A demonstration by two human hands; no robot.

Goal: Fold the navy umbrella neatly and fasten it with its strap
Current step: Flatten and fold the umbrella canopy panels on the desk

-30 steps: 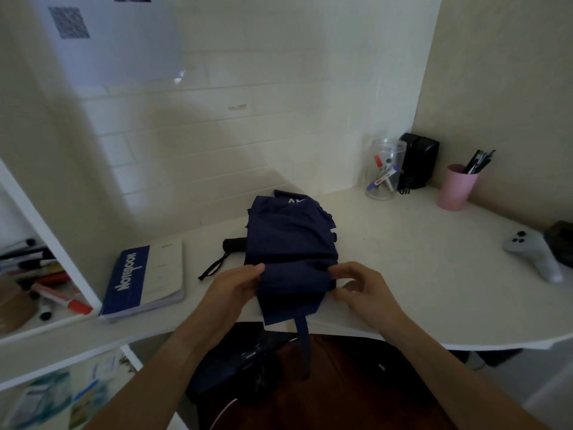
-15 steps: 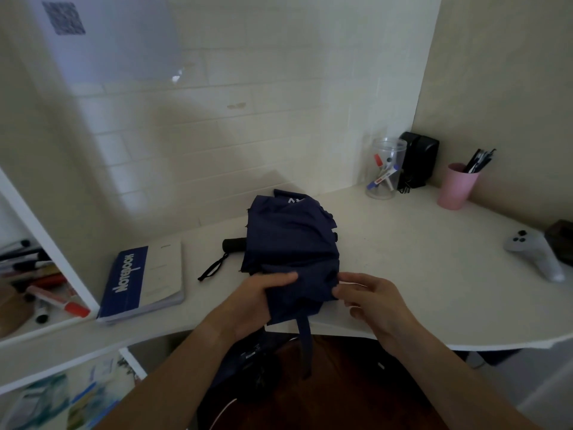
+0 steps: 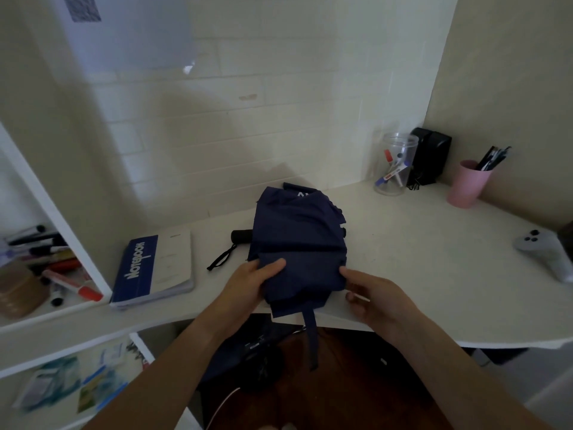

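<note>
1. Navy umbrella lies between both hands, on the desk.
2. Left hand grips its near-left fabric edge, thumb on top.
3. Right hand touches its near-right edge; whether it grips is unclear.
4. Strap dangles between the wrists.

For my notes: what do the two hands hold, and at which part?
Left hand grips the navy umbrella by its near left canopy fabric; right hand touches the near right edge.

Matt navy cloth of the umbrella creases under my hands; at two o'clock, a clear glossy plastic jar on the smooth white desk.
</note>
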